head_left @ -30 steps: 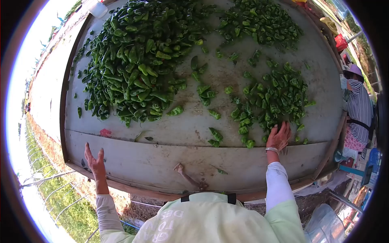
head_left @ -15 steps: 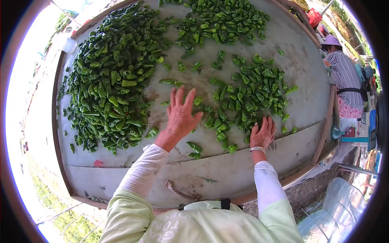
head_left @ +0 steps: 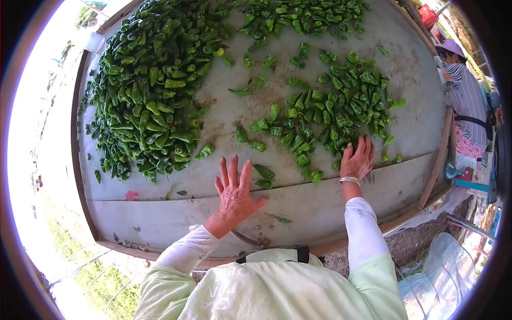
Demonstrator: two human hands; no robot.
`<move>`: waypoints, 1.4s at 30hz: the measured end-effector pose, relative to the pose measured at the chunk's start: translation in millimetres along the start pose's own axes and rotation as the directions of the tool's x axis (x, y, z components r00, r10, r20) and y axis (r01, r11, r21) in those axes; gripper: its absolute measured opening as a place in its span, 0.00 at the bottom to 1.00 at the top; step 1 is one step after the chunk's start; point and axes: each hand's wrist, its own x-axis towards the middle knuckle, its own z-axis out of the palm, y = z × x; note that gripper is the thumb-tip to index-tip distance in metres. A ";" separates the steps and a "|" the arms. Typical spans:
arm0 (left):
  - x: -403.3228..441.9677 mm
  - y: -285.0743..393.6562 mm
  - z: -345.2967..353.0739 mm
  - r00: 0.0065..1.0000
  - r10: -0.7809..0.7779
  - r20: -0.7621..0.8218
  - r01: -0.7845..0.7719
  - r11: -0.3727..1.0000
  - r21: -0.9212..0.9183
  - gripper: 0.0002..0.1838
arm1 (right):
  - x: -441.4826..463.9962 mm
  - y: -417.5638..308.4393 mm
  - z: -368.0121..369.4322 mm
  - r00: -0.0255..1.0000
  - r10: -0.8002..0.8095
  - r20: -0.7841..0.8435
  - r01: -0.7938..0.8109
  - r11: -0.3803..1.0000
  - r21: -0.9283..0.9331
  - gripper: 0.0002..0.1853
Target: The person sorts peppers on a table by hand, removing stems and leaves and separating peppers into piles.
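Green peppers lie on a grey tabletop (head_left: 224, 133) with a raised wooden edge. A large heap (head_left: 144, 90) fills the left side, and a smaller, looser group (head_left: 341, 106) lies at the right. My left hand (head_left: 234, 194) is over the near part of the table with its fingers spread, holding nothing, just left of two loose peppers (head_left: 264, 173). My right hand (head_left: 357, 160) rests at the near edge of the smaller group, fingers touching or beside its peppers. Its fingers are bent and close together; whether a pepper is under them is hidden.
Another group of peppers (head_left: 304, 16) lies at the far side. A white container (head_left: 94, 42) stands at the far left corner. At the right, a person in a striped top and purple hat (head_left: 469, 96) is beside the table. A pink scrap (head_left: 132, 196) lies near the left.
My left hand came in from the left, reached over the table's middle, then drew back toward the near edge. Several loose peppers now sit closer to the right group. My right hand stays beside that group.
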 end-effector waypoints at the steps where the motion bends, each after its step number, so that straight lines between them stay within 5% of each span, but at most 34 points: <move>1: 5.5 0.6 0.2 1.000 0.000 0.007 0.000 1.000 -0.001 0.62 | -0.5 1.1 -0.6 1.000 0.001 -0.010 -0.001 1.000 -0.005 0.23; 9: 73.5 36.1 8.0 0.993 -0.022 -0.115 0.014 0.997 -0.072 0.62 | -0.2 -0.2 -1.4 1.000 0.016 -0.002 -0.016 1.000 -0.007 0.23; 15: 107.2 90.7 25.1 0.952 0.302 -0.050 -0.306 0.946 -0.103 0.58 | 0.9 0.5 -1.2 1.000 0.008 0.024 -0.008 1.000 0.003 0.24; 25: 226.5 148.0 28.7 0.857 0.425 -0.291 -0.468 0.879 -0.095 0.41 | 1.0 -1.6 -3.2 0.999 0.000 0.044 -0.002 0.999 0.033 0.25; 30: 282.8 164.4 18.3 0.841 0.398 -0.366 -0.457 0.885 -0.087 0.38 | 2.6 0.8 0.1 0.999 -0.025 0.023 0.024 0.999 0.025 0.25; 35: 287.9 172.0 -22.6 0.943 0.314 -0.112 -0.331 0.837 -0.436 0.40 | 0.0 1.8 -1.3 0.999 -0.036 0.014 0.036 0.999 0.026 0.25; 38: 243.0 148.6 -35.5 0.912 0.320 -0.258 -0.387 0.881 -0.274 0.42 | 2.3 0.6 -1.3 1.000 -0.011 0.023 0.011 1.000 0.010 0.25; 42: 194.8 63.3 -35.7 0.872 0.146 -0.468 -0.178 0.984 -0.023 0.44 | 1.9 -3.7 -7.3 0.998 0.023 0.054 -0.023 1.000 -0.001 0.25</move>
